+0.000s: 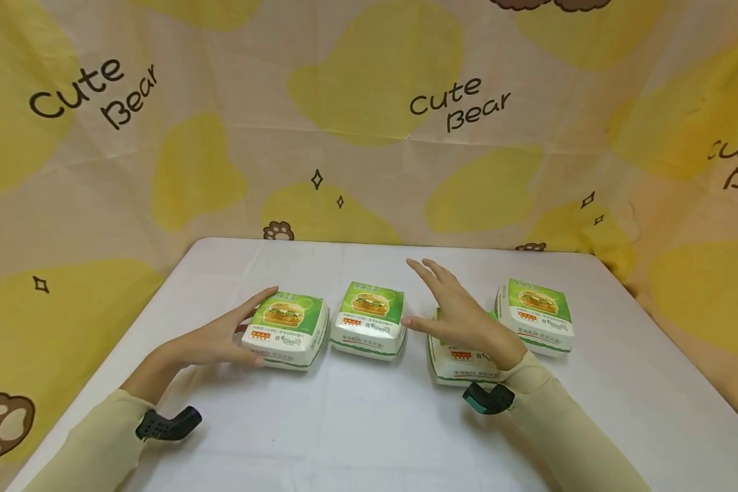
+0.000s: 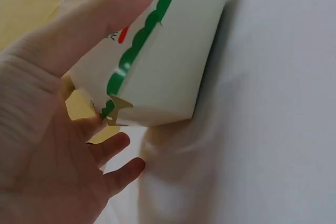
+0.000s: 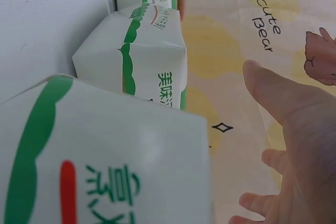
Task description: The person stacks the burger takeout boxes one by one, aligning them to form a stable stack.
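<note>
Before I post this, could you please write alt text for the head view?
A person's left hand spans the left side of the leftmost box of four burger boxes on a white table. The right hand, fingers extended, partly hides the third box. A patterned cloth reading "Cute Bear" hangs behind.

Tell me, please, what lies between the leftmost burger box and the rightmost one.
Two more lie there, as the head view shows: the second box from the left, and the third box, partly hidden behind the right hand.
</note>
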The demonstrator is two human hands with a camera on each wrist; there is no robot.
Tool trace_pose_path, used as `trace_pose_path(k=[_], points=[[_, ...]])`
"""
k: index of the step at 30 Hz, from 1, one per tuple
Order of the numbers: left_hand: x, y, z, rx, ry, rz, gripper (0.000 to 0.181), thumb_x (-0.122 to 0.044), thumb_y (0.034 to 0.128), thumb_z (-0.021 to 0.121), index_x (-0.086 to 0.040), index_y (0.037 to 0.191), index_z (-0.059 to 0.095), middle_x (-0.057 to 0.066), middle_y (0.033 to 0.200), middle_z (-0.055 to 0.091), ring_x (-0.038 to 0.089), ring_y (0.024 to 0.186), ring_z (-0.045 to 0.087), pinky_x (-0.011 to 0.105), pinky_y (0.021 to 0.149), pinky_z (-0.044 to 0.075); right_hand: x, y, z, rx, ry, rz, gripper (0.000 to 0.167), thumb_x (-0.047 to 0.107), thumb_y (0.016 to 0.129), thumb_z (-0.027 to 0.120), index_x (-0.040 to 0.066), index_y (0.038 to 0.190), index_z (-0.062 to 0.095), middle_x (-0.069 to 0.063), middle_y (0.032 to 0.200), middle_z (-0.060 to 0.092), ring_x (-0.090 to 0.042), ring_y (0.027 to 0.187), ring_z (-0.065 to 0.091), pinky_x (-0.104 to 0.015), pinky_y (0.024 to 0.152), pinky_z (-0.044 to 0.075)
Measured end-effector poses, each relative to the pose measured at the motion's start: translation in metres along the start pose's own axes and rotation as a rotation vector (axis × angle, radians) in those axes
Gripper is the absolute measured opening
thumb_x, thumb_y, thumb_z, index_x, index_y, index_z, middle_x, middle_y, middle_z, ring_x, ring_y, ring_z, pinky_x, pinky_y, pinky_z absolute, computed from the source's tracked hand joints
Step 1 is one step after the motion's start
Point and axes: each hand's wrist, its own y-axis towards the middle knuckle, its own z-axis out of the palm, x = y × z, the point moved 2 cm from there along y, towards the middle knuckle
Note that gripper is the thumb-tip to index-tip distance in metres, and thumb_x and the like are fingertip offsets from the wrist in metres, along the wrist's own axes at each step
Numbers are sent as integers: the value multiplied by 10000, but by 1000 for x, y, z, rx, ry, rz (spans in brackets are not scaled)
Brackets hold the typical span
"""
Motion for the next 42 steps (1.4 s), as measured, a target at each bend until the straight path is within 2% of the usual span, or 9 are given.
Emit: trace_pose_path(k=[5, 13, 17, 24, 27, 31, 36, 38, 42], points=[[0, 2, 1, -57, 34, 19, 1178, -272, 753, 856, -272, 1636, 76, 205, 1668, 185, 562, 1469, 259, 706, 1131, 333, 0, 0, -2, -1, 2, 9, 974, 530, 886, 721, 339, 1630, 123, -112, 1709, 108, -397, 1566, 148, -730, 1151, 284], [1, 8, -2, -193, 8, 14, 1179, -267, 773, 857, -334, 1627, 47, 244, 1660, 124, 525, 1461, 267, 691, 1140, 341, -1, 0, -1, -4, 3, 16, 966, 522, 892, 717, 319, 1632, 132, -120, 1708, 106, -404, 1566, 140, -736, 1154, 270], [7, 15, -4, -231, -7, 17, 1200, -246, 791, 849, -333, 1628, -5, 263, 1652, 107, 535, 1474, 236, 692, 1155, 316, -3, 0, -1, -8, 5, 15, 969, 528, 889, 718, 294, 1634, 144, -136, 1706, 109, -423, 1562, 139, -751, 1146, 263], [18, 18, -7, -211, -14, 22, 1221, -238, 800, 836, -339, 1623, -60, 270, 1662, 92, 544, 1492, 188, 712, 1167, 253, -5, 3, 1, 42, 35, -4, 936, 498, 907, 712, 297, 1631, 154, -160, 1700, 115, -428, 1560, 137, -751, 1133, 285], [24, 17, -7, -193, -41, 39, 1215, -211, 800, 830, -313, 1629, -53, 267, 1674, 74, 530, 1513, 150, 710, 1188, 201, -2, 7, 2, 100, 45, -12, 915, 501, 907, 712, 300, 1625, 182, -158, 1693, 154, -402, 1564, 157, -708, 1162, 291], [32, 13, -6, -139, -89, 24, 1214, -172, 807, 817, -230, 1635, -68, 268, 1685, 33, 516, 1541, 60, 733, 1195, 72, 5, 11, 4, 198, 33, -27, 910, 529, 898, 710, 262, 1620, 225, -161, 1674, 230, -386, 1555, 207, -660, 1198, 277], [33, 13, -7, -104, -106, 20, 1204, -191, 820, 810, -230, 1636, -75, 246, 1694, -9, 487, 1556, -18, 742, 1186, -21, 12, 16, 5, 274, -12, -14, 934, 563, 877, 716, 227, 1615, 252, -141, 1643, 317, -357, 1534, 276, -612, 1211, 295], [32, 14, -7, -97, -114, 24, 1199, -192, 823, 806, -241, 1636, -74, 218, 1702, -32, 467, 1561, -47, 733, 1188, -43, 14, 19, 6, 299, -18, -4, 945, 567, 876, 715, 219, 1617, 244, -126, 1646, 319, -343, 1537, 279, -592, 1223, 290], [33, 17, -8, -83, -115, 38, 1206, -186, 820, 808, -174, 1634, -82, 191, 1707, -64, 452, 1562, -82, 726, 1189, -59, 14, 23, 9, 345, 18, 25, 975, 532, 877, 733, 169, 1623, 220, -106, 1669, 280, -336, 1552, 253, -566, 1250, 254]])
